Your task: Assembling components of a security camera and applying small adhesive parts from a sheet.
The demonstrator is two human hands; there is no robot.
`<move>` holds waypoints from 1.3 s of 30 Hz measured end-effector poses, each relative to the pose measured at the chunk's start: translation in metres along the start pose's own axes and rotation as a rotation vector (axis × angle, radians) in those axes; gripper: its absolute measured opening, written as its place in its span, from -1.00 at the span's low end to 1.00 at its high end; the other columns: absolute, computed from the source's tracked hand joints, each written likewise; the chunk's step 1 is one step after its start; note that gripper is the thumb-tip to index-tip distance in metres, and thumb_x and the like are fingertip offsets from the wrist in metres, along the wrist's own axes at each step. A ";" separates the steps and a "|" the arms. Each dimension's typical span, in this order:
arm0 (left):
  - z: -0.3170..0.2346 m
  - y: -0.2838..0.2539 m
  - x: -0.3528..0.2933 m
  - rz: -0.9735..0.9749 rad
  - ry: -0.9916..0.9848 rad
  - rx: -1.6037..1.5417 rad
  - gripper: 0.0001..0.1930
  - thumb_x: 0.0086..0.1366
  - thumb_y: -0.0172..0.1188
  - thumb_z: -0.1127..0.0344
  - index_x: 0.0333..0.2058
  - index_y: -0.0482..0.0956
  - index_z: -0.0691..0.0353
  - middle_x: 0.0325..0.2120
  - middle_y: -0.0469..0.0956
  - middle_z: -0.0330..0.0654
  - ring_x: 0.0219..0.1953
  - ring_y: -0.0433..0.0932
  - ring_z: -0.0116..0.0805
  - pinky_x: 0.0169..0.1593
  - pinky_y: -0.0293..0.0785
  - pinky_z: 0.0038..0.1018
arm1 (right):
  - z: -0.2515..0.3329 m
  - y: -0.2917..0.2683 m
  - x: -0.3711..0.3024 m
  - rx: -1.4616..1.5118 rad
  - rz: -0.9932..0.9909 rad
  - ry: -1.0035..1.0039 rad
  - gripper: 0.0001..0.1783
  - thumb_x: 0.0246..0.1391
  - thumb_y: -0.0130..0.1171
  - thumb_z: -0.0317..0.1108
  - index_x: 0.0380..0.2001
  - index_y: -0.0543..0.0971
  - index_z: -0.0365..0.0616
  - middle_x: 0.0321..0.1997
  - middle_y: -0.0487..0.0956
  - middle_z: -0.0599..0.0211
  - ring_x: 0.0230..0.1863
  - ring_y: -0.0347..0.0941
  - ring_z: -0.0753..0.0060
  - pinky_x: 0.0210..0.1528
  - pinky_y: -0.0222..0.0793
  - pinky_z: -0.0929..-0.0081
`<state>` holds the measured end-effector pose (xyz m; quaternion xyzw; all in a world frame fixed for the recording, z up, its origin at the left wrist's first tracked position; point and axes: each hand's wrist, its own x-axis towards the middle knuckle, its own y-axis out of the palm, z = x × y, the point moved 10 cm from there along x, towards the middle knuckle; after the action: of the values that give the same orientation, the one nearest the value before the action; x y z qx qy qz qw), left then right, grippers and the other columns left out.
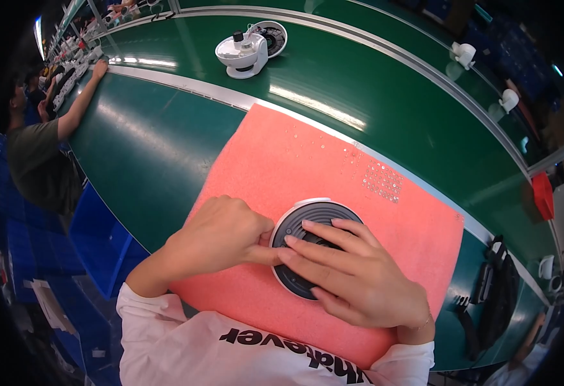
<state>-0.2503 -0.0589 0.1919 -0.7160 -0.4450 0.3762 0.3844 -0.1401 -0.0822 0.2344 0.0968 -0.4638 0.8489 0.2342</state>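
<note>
Big green table (153, 141), then pink mat (263, 161), prob. soft so stuff won't scratch. R hand (366, 280) lies on the disc, fingers a bit apart, prob. to keep it still. L hand (224, 235) is curled, thumb at the rim; can't tell if it pinches. Round gray disc (314, 215) sits flat mid-mat, ribbed side up, no long axis; white edge bit (312, 201) points away from the person. Tiny dots (383, 181) sit in rows, maybe for easy picking.

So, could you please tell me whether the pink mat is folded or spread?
Spread: the pink mat lies flat on the green table, reaching out around the dark disc.
</note>
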 end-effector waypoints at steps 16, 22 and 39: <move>0.042 0.048 0.003 0.349 -0.265 -0.408 -0.42 0.16 0.09 -0.17 -0.32 0.61 0.36 -0.52 0.57 0.02 -0.41 0.59 -0.21 -0.33 0.47 -0.35 | -0.106 0.019 -0.021 0.423 -0.059 0.834 -0.52 0.14 0.06 -0.05 -0.11 0.42 -0.28 -0.21 0.55 -0.02 -0.17 0.51 0.01 -0.11 0.38 0.31; 0.017 0.027 0.000 -0.086 0.051 -0.974 -0.17 0.05 0.30 0.09 0.20 0.14 0.37 -0.04 0.43 0.06 0.02 0.45 -0.21 -0.01 0.45 -0.36 | -0.081 0.001 -0.008 0.631 -0.266 0.621 -0.35 -0.05 0.31 -0.10 -0.01 0.29 -0.25 -0.14 0.51 -0.01 -0.09 0.50 0.17 -0.09 0.40 0.35; -0.037 -0.018 0.070 -0.243 0.297 -1.150 -0.17 -0.05 0.30 0.10 0.15 0.20 0.41 0.02 0.38 0.00 0.07 0.39 -0.21 0.18 0.26 -0.33 | -0.095 -0.072 -0.062 0.566 -0.841 0.361 0.03 -0.23 0.42 -0.08 0.21 0.06 -0.23 0.06 0.41 -0.14 0.03 0.44 0.03 0.07 0.35 0.26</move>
<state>-0.2018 0.0039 0.2094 -0.7978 -0.5973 -0.0753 0.0340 -0.0455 0.0106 0.2122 0.1859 -0.0906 0.7769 0.5947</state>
